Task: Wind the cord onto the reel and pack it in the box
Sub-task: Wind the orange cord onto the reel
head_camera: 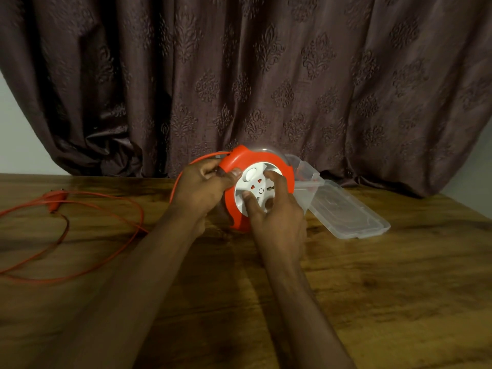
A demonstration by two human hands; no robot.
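Curtain (266,75), dark brown with damask pattern, hangs across whole back, hem meeting the desk. Desk (372,302) is wood, grain dark. Cord (111,209), orange, lies in loose loops on the desk far left, its plug (57,199) among them; one run rises from the loops to the reel's top-left edge. Box (306,171), clear plastic, sits just right of and behind the reel, its lid (348,214) hinged open and lying flat on the desk to the right. Reel (262,187), orange rim with white socket face, stands tilted on edge at desk centre, face toward camera. Left hand (202,187) grips the reel's left rim, fingers curled over it, thumb on the white face's edge. Right hand (274,211) curled on the white hub, fingertips pressed into its recesses
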